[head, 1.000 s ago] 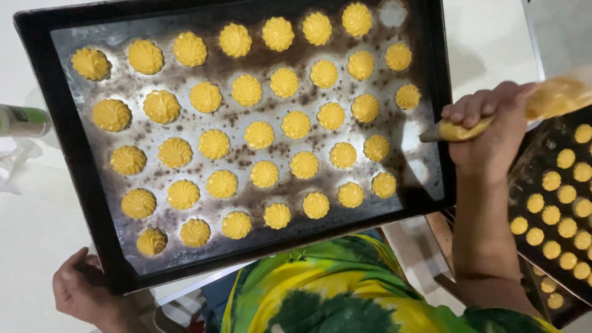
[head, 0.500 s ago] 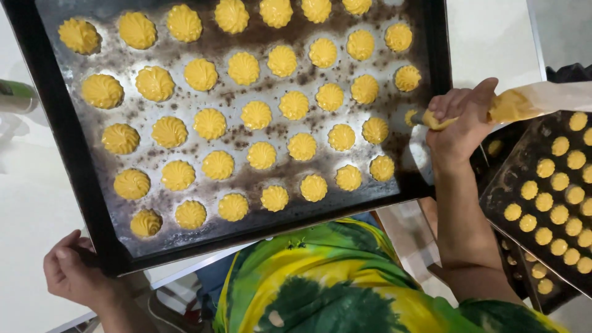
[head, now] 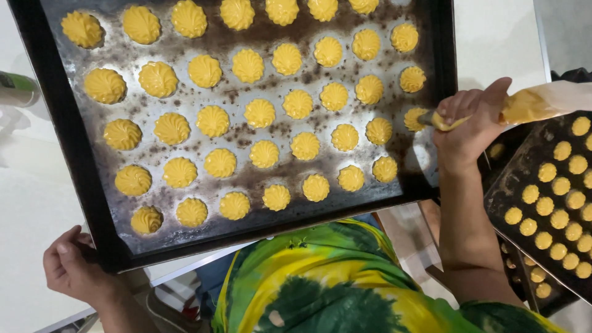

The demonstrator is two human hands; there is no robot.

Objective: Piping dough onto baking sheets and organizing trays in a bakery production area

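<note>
**A:** ok so compared to half a second back, what changed in the head view? Looks to me like the whole baking tray [head: 74, 154] slid a bit up and left in frame, so the top row of dough swirls is now cut off at the edge.

**B:** yep, and the right hand [head: 472, 126] moved in too. The metal tip of the piping bag [head: 530, 105] now sits right at the tray's right side, touching or just over the swirl [head: 416, 118] nearest the rim. Earlier it was a little lower, close to the corner.

**A:** grip on the bag?

**B:** right hand is wrapped closed around the narrow end of the bag, thumb up, fingers curled over it. The bag's clear, stuffed with yellow dough, and trails off to the right. Left hand [head: 74, 268] is closed on the tray's bottom-left corner, same as before, fingers hooked over the dark rim.

**A:** how does the tray look?

**B:** dark, scuffed metal, speckled with crumbs, holding slanted rows of ridged yellow rosettes, all apart from each other. It rests on a white table [head: 499, 37]. Bare patch at the bottom right corner.

**A:** and on the right?

**B:** a second dark tray [head: 512, 185] with smaller yellow dough rounds, sitting lower, beside the right forearm.
</note>
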